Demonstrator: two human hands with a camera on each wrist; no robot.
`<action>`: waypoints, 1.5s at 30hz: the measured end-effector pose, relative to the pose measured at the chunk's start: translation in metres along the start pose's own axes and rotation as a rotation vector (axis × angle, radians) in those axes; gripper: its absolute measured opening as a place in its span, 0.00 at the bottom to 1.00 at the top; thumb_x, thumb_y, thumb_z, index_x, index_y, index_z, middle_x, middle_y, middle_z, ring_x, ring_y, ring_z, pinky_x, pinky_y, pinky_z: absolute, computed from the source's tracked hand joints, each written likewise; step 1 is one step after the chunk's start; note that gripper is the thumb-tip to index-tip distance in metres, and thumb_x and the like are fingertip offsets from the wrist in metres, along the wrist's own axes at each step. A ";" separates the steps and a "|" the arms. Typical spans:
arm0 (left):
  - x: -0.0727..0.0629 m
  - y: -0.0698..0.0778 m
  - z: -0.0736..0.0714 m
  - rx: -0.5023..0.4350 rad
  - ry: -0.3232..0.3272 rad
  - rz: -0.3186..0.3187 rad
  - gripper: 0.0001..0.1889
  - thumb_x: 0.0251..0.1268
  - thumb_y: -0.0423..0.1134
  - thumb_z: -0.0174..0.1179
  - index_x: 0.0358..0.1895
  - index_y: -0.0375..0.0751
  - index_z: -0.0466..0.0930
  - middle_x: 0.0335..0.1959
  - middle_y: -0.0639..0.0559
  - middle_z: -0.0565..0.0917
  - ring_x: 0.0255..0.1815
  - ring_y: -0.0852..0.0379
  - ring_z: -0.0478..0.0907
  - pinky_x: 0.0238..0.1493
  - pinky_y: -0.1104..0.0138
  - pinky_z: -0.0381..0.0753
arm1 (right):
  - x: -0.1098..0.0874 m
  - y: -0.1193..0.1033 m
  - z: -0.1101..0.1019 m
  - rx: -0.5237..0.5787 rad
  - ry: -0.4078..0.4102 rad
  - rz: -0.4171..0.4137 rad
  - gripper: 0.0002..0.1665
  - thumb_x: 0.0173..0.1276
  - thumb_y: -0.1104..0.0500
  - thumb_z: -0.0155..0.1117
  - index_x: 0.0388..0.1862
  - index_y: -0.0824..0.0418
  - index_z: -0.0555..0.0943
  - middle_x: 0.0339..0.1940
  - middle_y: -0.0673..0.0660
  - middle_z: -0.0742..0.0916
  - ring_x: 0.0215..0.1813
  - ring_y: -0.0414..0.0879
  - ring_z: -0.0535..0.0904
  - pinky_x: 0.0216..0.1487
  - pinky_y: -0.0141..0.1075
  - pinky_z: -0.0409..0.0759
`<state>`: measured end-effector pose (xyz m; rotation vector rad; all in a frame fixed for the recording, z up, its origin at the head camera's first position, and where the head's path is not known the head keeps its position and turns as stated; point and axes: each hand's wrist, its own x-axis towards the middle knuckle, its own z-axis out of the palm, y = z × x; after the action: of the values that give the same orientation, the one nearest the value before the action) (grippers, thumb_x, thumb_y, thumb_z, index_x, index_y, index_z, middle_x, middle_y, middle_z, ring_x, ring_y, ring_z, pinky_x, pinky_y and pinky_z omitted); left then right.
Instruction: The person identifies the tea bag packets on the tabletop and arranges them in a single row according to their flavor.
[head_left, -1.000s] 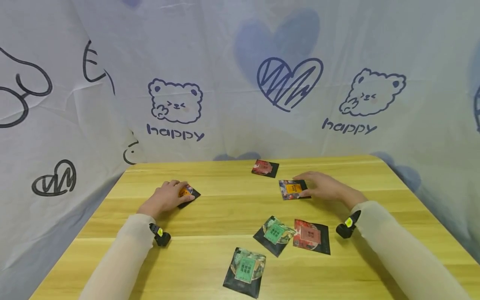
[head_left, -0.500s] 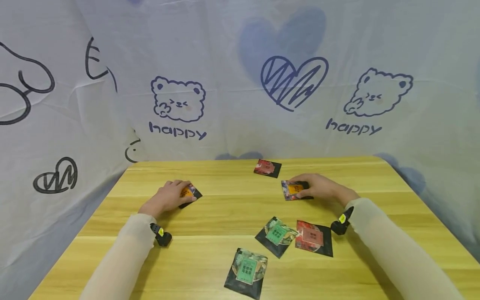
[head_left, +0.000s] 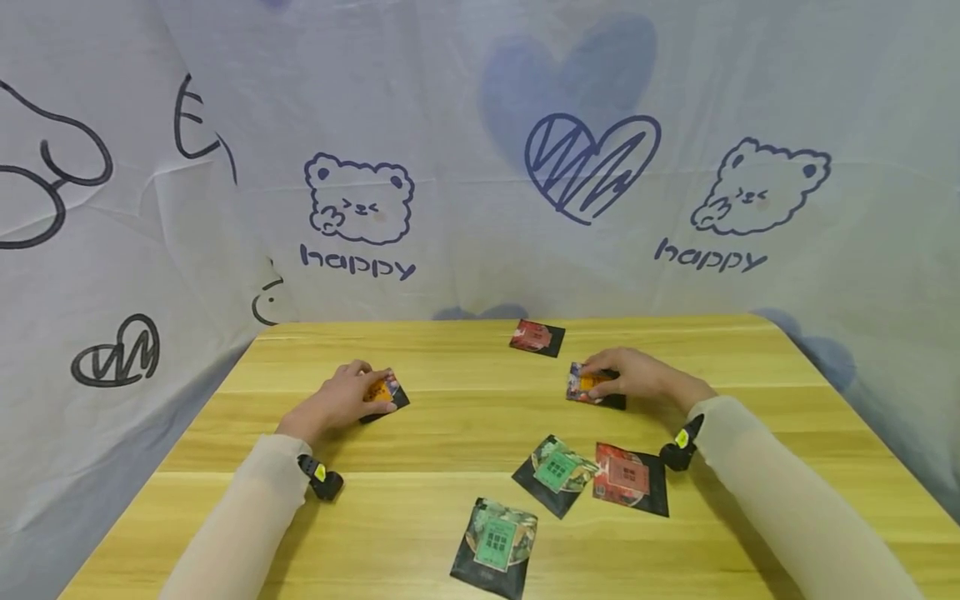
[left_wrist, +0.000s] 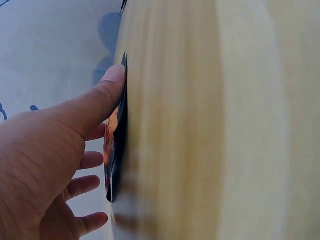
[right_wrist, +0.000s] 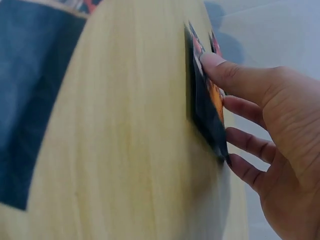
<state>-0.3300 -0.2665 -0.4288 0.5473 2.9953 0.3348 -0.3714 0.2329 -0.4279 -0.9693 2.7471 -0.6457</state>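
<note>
At the left of the table, my left hand pinches a small flat black sachet with an orange label between thumb and fingertips. In the left wrist view the thumb lies on the near edge of this sachet, the fingers on its far side. My right hand pinches a matching orange-labelled sachet on the right. The right wrist view shows that sachet tilted, with a shadow beneath it; the thumb presses one edge and fingertips meet the other. Both hands partly cover the labels.
A red-labelled sachet lies near the back edge of the wooden table. Closer in lie a green-labelled sachet, another red-labelled sachet beside it, and a second green-labelled sachet at the front. A printed cloth hangs behind.
My right hand has come left over its sachet, and its fingers have closed in on the edges. The left sachet has shifted and turned slightly under my left hand. Other sachets keep their places.
</note>
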 end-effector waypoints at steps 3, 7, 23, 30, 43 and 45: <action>-0.002 0.002 -0.001 0.005 0.001 0.009 0.40 0.65 0.63 0.58 0.74 0.43 0.63 0.65 0.36 0.66 0.63 0.36 0.63 0.61 0.40 0.65 | -0.001 0.001 0.001 -0.055 0.001 -0.015 0.28 0.68 0.46 0.66 0.62 0.59 0.81 0.66 0.64 0.76 0.67 0.63 0.69 0.65 0.59 0.64; -0.005 0.006 -0.002 -0.003 0.011 0.028 0.40 0.65 0.61 0.59 0.73 0.39 0.65 0.66 0.34 0.67 0.65 0.35 0.63 0.62 0.41 0.65 | -0.005 0.002 0.000 -0.077 0.000 0.007 0.32 0.67 0.42 0.65 0.63 0.60 0.80 0.64 0.64 0.76 0.65 0.62 0.70 0.64 0.58 0.65; -0.012 0.006 0.005 -0.136 0.000 0.069 0.39 0.65 0.59 0.61 0.71 0.36 0.67 0.70 0.33 0.65 0.69 0.33 0.60 0.65 0.42 0.62 | -0.015 -0.007 -0.007 0.024 -0.012 0.041 0.30 0.62 0.50 0.72 0.62 0.57 0.80 0.63 0.61 0.77 0.63 0.59 0.72 0.63 0.56 0.68; -0.014 0.006 0.008 -0.184 0.007 0.101 0.39 0.62 0.57 0.65 0.70 0.38 0.69 0.69 0.34 0.66 0.68 0.34 0.63 0.65 0.43 0.63 | -0.016 -0.011 -0.006 0.069 -0.102 0.063 0.25 0.64 0.51 0.71 0.60 0.53 0.82 0.68 0.60 0.76 0.69 0.62 0.68 0.66 0.57 0.64; -0.017 0.019 0.009 -0.217 -0.012 0.132 0.39 0.61 0.57 0.66 0.70 0.37 0.68 0.70 0.35 0.65 0.69 0.34 0.61 0.66 0.43 0.62 | -0.017 -0.013 0.001 -0.124 -0.038 -0.010 0.30 0.65 0.45 0.69 0.62 0.56 0.80 0.65 0.61 0.78 0.65 0.61 0.71 0.64 0.57 0.67; -0.017 0.022 0.010 -0.220 -0.018 0.134 0.39 0.61 0.57 0.66 0.70 0.37 0.68 0.70 0.35 0.64 0.70 0.34 0.60 0.66 0.43 0.62 | -0.017 -0.013 0.003 -0.126 -0.040 -0.018 0.30 0.66 0.45 0.68 0.64 0.56 0.79 0.65 0.61 0.78 0.64 0.60 0.73 0.63 0.56 0.69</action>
<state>-0.3058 -0.2507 -0.4327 0.7234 2.8595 0.6554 -0.3500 0.2339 -0.4247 -1.0229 2.7748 -0.4548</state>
